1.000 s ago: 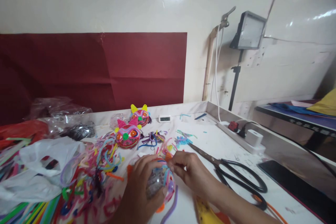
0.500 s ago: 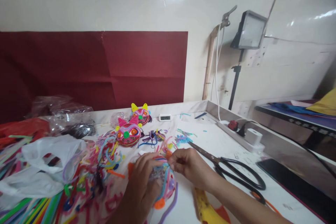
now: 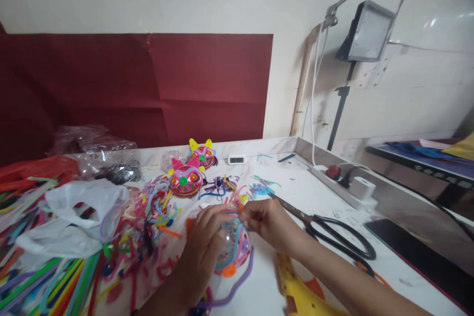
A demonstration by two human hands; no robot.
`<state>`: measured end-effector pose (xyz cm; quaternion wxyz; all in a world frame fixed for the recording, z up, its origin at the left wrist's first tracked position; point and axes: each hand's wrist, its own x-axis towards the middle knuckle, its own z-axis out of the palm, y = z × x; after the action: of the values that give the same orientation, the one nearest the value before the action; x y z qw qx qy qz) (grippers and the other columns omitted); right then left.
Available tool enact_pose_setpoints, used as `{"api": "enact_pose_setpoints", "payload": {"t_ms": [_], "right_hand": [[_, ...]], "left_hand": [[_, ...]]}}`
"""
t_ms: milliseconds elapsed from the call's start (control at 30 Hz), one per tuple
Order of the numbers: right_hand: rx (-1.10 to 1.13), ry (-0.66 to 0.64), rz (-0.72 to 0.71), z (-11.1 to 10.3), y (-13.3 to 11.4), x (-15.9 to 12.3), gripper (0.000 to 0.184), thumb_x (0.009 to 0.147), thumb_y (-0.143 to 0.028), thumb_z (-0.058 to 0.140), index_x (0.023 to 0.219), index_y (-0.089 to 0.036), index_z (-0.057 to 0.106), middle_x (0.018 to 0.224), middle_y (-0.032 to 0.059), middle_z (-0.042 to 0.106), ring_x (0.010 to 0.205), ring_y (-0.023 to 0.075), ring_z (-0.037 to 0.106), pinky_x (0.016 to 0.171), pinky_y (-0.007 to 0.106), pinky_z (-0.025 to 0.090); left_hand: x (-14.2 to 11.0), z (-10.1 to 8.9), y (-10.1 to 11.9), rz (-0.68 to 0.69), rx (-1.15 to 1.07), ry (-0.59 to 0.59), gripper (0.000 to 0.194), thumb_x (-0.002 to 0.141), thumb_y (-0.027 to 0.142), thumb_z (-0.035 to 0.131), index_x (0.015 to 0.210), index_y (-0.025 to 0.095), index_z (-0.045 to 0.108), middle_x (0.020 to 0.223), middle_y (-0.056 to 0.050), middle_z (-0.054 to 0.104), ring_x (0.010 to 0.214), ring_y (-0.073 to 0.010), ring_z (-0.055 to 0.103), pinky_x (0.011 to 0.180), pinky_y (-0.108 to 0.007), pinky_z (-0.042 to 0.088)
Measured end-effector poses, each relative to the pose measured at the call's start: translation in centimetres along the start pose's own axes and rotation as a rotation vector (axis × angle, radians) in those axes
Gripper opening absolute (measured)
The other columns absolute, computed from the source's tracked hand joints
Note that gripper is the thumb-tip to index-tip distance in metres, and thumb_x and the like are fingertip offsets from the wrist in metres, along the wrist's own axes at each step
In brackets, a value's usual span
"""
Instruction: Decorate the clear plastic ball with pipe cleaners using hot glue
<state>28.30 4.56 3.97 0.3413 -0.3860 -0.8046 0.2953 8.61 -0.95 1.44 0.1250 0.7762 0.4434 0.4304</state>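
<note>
My left hand [image 3: 205, 247] curls around a small clear dome wrapped in coloured pipe cleaners [image 3: 234, 247], holding it on the white table [image 3: 318, 197]. My right hand [image 3: 264, 219] pinches a strand at the top of that dome, fingers pressed together. A purple pipe cleaner [image 3: 237, 289] trails from under the dome toward me. Two finished cat-face pieces, one with pink ears [image 3: 186, 180] and one with yellow ears [image 3: 202, 154], sit farther back.
Black scissors [image 3: 326, 232] lie right of my hands, with a dark phone [image 3: 414, 254] and a white power strip [image 3: 348, 187] beyond. Loose pipe cleaners [image 3: 144, 217], a white plastic bag [image 3: 74, 217] and a yellow glue gun [image 3: 299, 291] crowd the left and front. A small clock [image 3: 236, 159] stands by the wall.
The view has tilted and shifted slightly, so everything sits a little higher and to the right. My hands stay on the dome; the right fingers have edged along its top.
</note>
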Motion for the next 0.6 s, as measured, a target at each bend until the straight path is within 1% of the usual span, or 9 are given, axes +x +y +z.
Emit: {"api": "enact_pose_setpoints", "payload": {"t_ms": [133, 300, 433, 533, 600], "right_hand": [[-0.102, 0.017, -0.048, 0.0, -0.6, -0.1, 0.024, 0.070, -0.001, 0.054, 0.070, -0.018, 0.070, 0.061, -0.0030, 0.064, 0.057, 0.0114, 0.055, 0.056, 0.020, 0.037], [-0.184, 0.002, -0.104, 0.0, -1.0, -0.1, 0.025, 0.076, -0.001, 0.052, 0.076, -0.018, 0.071, 0.064, -0.0013, 0.065, 0.059, 0.0126, 0.055, 0.060, 0.021, 0.039], [-0.219, -0.026, -0.127, -0.1, -1.0, 0.0, 0.025, 0.077, -0.002, 0.052, 0.076, -0.019, 0.070, 0.064, -0.0015, 0.065, 0.060, 0.0130, 0.056, 0.060, 0.021, 0.039], [-0.241, -0.041, -0.144, -0.1, -1.1, 0.1, 0.026, 0.077, -0.001, 0.051, 0.077, -0.020, 0.069, 0.066, -0.0013, 0.066, 0.061, 0.0135, 0.058, 0.060, 0.020, 0.039], [-0.255, -0.050, -0.159, -0.1, -1.4, 0.0, 0.028, 0.077, 0.001, 0.050, 0.078, -0.020, 0.069, 0.069, -0.0005, 0.067, 0.063, 0.0138, 0.059, 0.061, 0.021, 0.040]], "left_hand": [[0.3, 0.0, -0.3, 0.024, 0.043, 0.002, 0.035, 0.097, 0.024, 0.035, 0.114, 0.025, 0.066, 0.126, -0.007, 0.063, 0.122, -0.0246, 0.053, 0.107, -0.046, 0.041], [0.6, 0.2, -0.9, 0.033, 0.037, 0.041, 0.032, 0.096, 0.022, 0.038, 0.104, 0.023, 0.069, 0.119, -0.007, 0.069, 0.118, -0.0239, 0.058, 0.104, -0.045, 0.044], [0.8, 0.2, -0.7, -0.053, -0.068, 0.078, 0.030, 0.095, 0.024, 0.039, 0.098, 0.023, 0.069, 0.117, -0.007, 0.070, 0.115, -0.0235, 0.061, 0.101, -0.043, 0.047], [1.0, 0.1, -0.4, -0.168, -0.201, 0.113, 0.022, 0.090, 0.025, 0.045, 0.090, 0.022, 0.067, 0.113, -0.007, 0.072, 0.109, -0.0244, 0.065, 0.096, -0.042, 0.051], [1.0, 0.2, -0.5, -0.252, -0.287, 0.130, 0.019, 0.086, 0.026, 0.047, 0.090, 0.022, 0.065, 0.111, -0.007, 0.074, 0.106, -0.0245, 0.067, 0.093, -0.040, 0.052]]}}
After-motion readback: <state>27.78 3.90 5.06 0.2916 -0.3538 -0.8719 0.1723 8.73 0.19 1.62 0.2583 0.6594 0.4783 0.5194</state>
